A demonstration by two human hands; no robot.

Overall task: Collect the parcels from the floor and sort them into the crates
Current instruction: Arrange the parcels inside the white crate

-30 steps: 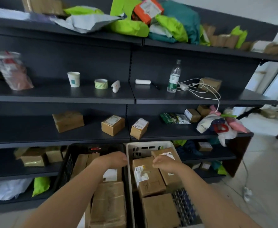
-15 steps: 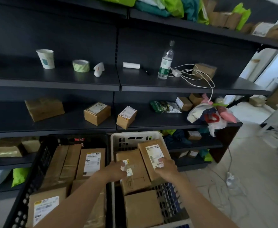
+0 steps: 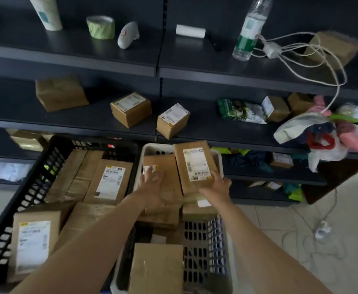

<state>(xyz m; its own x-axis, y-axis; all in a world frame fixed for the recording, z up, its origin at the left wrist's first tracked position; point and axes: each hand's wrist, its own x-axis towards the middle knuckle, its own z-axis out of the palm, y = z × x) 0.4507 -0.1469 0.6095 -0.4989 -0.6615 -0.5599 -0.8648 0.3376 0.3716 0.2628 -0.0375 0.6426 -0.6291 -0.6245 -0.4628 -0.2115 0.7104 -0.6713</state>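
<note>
Brown cardboard wraps the labelled parcel, which lies tilted over the far right corner of the white crate with its shipping label facing up. The right hand grasps the parcel's near end, fingers curled around the lower edge. Just left of it, inside the white crate, the left hand is released, lying with straight, spread fingers on a second parcel that has a small label at its far left corner; the fingertips are blurred. A plain box sits at the near end of the white crate, with more cardboard packed between it and the hands.

Against the white crate's left side stands a black crate, filled with flat parcels, two of them showing large white labels. Behind the white crate rises a dark shelf unit. On the shelf just above the white crate rest a small box and a second small box, with a green packet further right. One shelf higher stand a paper cup, a roll of green tape, a water bottle and a tangled white cable. Right of the white crate lies tiled floor.
</note>
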